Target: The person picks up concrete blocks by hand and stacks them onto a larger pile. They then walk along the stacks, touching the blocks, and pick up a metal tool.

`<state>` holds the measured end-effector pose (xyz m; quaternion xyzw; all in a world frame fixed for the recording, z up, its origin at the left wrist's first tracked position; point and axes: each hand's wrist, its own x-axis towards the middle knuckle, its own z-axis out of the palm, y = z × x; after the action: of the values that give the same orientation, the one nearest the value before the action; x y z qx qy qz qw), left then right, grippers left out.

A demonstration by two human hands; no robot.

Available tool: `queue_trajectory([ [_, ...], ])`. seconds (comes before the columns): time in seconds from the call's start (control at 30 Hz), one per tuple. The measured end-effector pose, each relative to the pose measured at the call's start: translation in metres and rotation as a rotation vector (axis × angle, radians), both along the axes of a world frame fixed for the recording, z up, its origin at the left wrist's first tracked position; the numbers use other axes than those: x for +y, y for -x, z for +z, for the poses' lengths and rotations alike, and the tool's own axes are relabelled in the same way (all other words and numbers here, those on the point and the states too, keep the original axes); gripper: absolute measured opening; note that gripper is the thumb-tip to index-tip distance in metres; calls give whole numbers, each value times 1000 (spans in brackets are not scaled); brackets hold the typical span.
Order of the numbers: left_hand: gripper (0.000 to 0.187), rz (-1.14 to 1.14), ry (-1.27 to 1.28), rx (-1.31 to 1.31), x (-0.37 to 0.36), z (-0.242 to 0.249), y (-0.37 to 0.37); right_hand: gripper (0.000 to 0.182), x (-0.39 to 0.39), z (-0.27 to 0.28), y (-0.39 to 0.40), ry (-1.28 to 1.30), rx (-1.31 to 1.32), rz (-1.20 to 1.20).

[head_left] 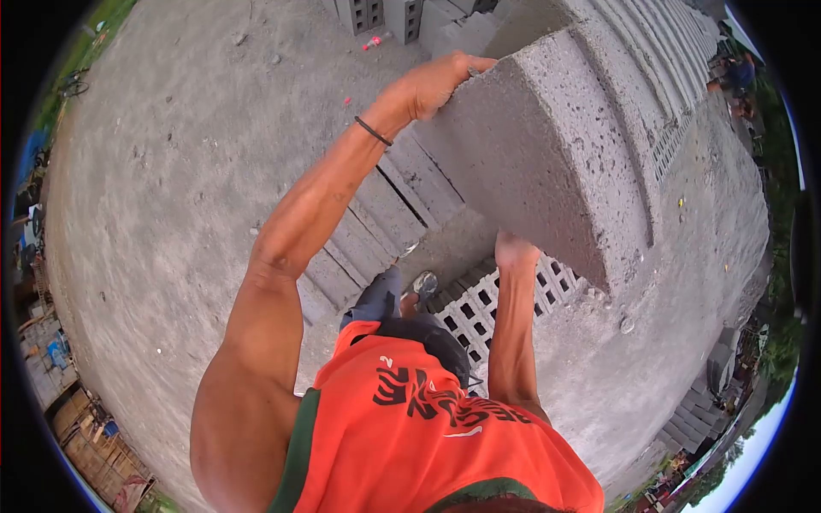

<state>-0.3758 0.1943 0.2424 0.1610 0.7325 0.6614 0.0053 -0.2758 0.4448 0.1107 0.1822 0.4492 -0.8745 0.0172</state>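
Observation:
A grey concrete block (522,145) is held up close in front of me, tilted, with its smooth side towards my body. My left hand (445,84) grips its upper left edge, the fingers curling over the far side. From below, my right hand (516,250) holds the block's lower part; its fingers are hidden behind the block. Beneath my arms, a row of concrete blocks (376,218) lies on the ground. By my right forearm are more hollow blocks (479,312) with their holes showing.
A long stack of blocks (637,43) stands beyond the held block. More hollow blocks (363,13) stand at the top. A pink-labelled bottle (374,42) lies on the grey ground (188,171). My shoe (422,286) is between the rows. Further blocks (697,419) lie at lower right.

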Motion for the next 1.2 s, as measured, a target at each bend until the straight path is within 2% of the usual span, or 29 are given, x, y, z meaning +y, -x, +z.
queue_trajectory([
  [0.13,46,-11,-298,-412,-20,-14,26,56,-17,4,16,4,-23,15],
  [0.23,55,-32,-390,-440,-23,-31,40,57,-22,8,25,-21,-44,4],
  [0.37,53,53,-426,-502,-26,-65,61,59,-22,3,33,-44,-49,19],
  [0.53,52,63,-467,-567,-24,-44,61,59,-26,9,39,-55,-70,-13],
  [0.63,51,194,-473,-581,-16,-35,53,57,-23,3,41,-71,-109,-27],
  [0.73,53,133,-456,-446,-23,-54,57,56,-25,-2,40,-55,-143,-81],
  [0.77,55,153,-308,-353,-32,-76,59,56,-25,-3,40,-45,-147,-109],
  [0.83,59,164,-330,-329,-40,-83,61,60,-19,-2,37,-55,-215,-31],
  [0.87,61,160,-489,-414,-37,-72,58,63,-11,-2,31,-54,-249,-3],
  [0.9,59,202,-559,-415,-39,-77,59,70,5,-6,18,-148,-270,98],
  [0.93,56,248,-628,-423,-39,-83,60,70,20,-10,1,-241,-287,115],
  [1.0,52,385,-590,-241,-17,-68,44,70,49,-22,-38,-427,-330,162],
  [1.07,49,557,-383,-189,-15,-77,23,64,91,-73,-104,-630,-412,122],
  [1.1,49,668,-295,-284,-16,-86,9,61,111,-95,-147,-702,-470,124],
  [1.13,50,786,-207,-367,-14,-99,-7,56,133,-138,-201,-764,-546,61],
  [1.2,45,819,-17,-383,-5,-132,-48,54,170,-227,-333,-746,-805,-61],
])
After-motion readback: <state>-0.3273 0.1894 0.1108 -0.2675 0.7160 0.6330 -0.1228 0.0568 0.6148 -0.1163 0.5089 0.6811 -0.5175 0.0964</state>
